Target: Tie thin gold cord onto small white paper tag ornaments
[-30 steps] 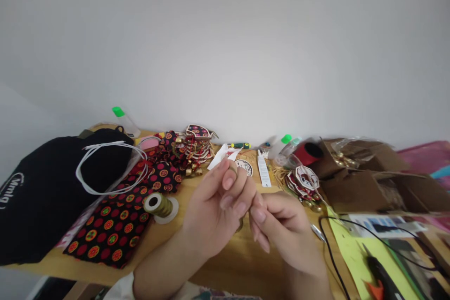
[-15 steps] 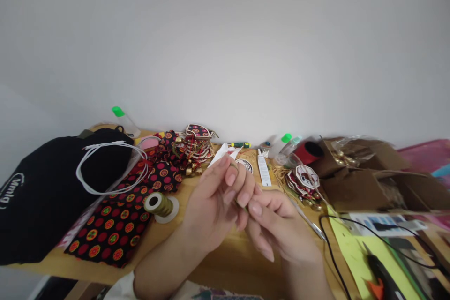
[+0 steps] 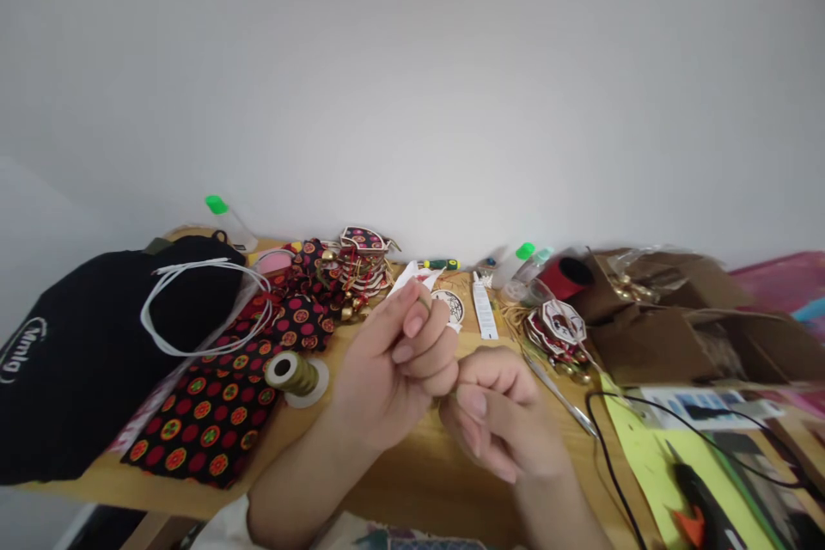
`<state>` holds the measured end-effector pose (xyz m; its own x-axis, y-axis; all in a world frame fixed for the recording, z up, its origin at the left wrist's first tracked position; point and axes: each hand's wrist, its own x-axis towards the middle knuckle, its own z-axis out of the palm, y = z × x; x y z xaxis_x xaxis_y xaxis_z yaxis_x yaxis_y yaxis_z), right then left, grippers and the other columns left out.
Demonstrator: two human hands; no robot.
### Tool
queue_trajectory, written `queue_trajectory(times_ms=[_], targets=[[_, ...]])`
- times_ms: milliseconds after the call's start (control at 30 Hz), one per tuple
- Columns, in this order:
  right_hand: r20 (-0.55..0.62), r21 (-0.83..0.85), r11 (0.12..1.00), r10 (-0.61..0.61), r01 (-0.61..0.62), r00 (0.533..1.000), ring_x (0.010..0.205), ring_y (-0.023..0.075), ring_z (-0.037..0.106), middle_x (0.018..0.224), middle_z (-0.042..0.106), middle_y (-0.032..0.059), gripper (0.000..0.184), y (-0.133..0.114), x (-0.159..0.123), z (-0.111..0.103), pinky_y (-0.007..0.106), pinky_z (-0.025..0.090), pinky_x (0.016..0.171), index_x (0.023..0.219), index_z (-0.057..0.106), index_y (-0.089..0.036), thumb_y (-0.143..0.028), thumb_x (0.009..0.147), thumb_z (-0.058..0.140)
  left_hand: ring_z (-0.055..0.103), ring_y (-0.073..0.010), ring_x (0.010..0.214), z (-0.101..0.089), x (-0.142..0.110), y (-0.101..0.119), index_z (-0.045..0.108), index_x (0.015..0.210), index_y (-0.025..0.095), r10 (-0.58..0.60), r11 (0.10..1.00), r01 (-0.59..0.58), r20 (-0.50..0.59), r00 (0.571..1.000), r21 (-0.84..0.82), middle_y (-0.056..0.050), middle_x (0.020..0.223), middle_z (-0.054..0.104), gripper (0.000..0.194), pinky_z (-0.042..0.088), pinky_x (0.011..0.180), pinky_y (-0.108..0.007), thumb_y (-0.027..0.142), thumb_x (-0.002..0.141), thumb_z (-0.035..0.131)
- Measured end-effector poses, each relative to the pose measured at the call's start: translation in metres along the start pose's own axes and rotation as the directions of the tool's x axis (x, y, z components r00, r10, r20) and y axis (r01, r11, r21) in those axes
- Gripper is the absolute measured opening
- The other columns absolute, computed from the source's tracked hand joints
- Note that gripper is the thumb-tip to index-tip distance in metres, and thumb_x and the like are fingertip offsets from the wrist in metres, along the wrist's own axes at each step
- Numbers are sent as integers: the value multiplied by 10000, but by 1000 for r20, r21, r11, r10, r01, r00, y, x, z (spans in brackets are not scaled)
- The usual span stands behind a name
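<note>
The left grip [image 3: 387,369] is raised over the wooden surface [image 3: 412,485], fingers curled inward and closed on a thin olive cord [image 3: 424,301]; a short piece of it shows between thumb and forefinger. The right grip [image 3: 506,417] is just beside it, thumb and forefinger pinched together at the cord between the two hands. The cord's full run is hidden by the fingers.

To the left of the left grip, and near it, is a spool [image 3: 295,374] of olive cord on a white flange. Further left lies folded patterned cloth [image 3: 193,425], then a black bag [image 3: 83,361] bearing a white coil [image 3: 144,309]. Beyond the left grip, to its left, is a pile of patterned pieces with gold bells [image 3: 361,262].

Directly beyond both grips are a round white badge [image 3: 449,306], partly covered, and a white tube [image 3: 483,309]. To the right of the right grip lies a slim silver tool [image 3: 567,400]; beyond this are stacked octagonal badges [image 3: 560,325] and open cardboard boxes [image 3: 650,348]. At far right, a black-handled tool [image 3: 705,498] rests over a yellow sheet [image 3: 635,451].
</note>
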<state>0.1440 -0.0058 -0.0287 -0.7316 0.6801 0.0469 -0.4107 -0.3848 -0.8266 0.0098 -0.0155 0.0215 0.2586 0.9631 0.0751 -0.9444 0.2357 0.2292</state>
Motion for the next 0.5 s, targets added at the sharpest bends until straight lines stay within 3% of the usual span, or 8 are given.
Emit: queue_trajectory(times_ms=[100, 200, 300, 400, 467, 500], targets=[[12, 78, 995, -62, 61, 998, 213, 21, 213, 299, 393, -90, 391, 6, 7, 0, 178, 149, 278, 517, 566, -145, -326, 859, 620, 132, -46, 402, 0, 3, 0, 561, 572, 97, -23, 1000, 23, -28, 999, -13, 81, 488, 216, 507, 114, 370, -159, 156, 1000, 295], [142, 331, 933, -196, 140, 970, 184, 24, 198, 248, 344, -89, 457, 12, 19, 2, 177, 149, 281, 413, 447, -174, -227, 851, 569, 101, -46, 392, -2, 8, 0, 556, 568, 96, -62, 996, 60, -39, 997, -61, 86, 478, 192, 584, 78, 350, -151, 172, 1016, 188], [197, 436, 885, -268, 160, 943, 128, 24, 149, 184, 250, -105, 527, 21, 32, 3, 160, 144, 244, 360, 311, -204, -264, 825, 551, 68, -46, 389, -5, 12, -1, 540, 558, 99, -63, 993, 54, -82, 995, -104, 93, 473, 168, 621, 45, 338, -149, 192, 1021, 137], [283, 503, 854, -311, 136, 907, 88, 39, 200, 144, 267, -86, 546, 30, 40, -2, 146, 207, 224, 319, 331, -206, -295, 805, 562, 42, -43, 386, -5, 11, -5, 523, 551, 105, -64, 992, 53, -89, 994, -118, 94, 471, 169, 589, 32, 335, -148, 184, 1017, 170], [386, 533, 841, -338, 92, 858, 100, 36, 262, 152, 321, -68, 538, 32, 42, -9, 135, 261, 246, 312, 394, -191, -298, 804, 581, 27, -38, 377, -3, 7, -8, 508, 558, 116, -107, 987, 101, -40, 993, -122, 97, 464, 177, 508, 31, 330, -146, 161, 999, 258], [514, 549, 835, -373, 38, 772, 122, 38, 316, 168, 360, -57, 523, 31, 41, -13, 130, 302, 273, 331, 443, -185, -292, 828, 564, 24, -34, 373, -2, 4, -10, 498, 568, 122, -140, 983, 136, -24, 990, -122, 99, 464, 184, 454, 29, 328, -146, 157, 983, 318]])
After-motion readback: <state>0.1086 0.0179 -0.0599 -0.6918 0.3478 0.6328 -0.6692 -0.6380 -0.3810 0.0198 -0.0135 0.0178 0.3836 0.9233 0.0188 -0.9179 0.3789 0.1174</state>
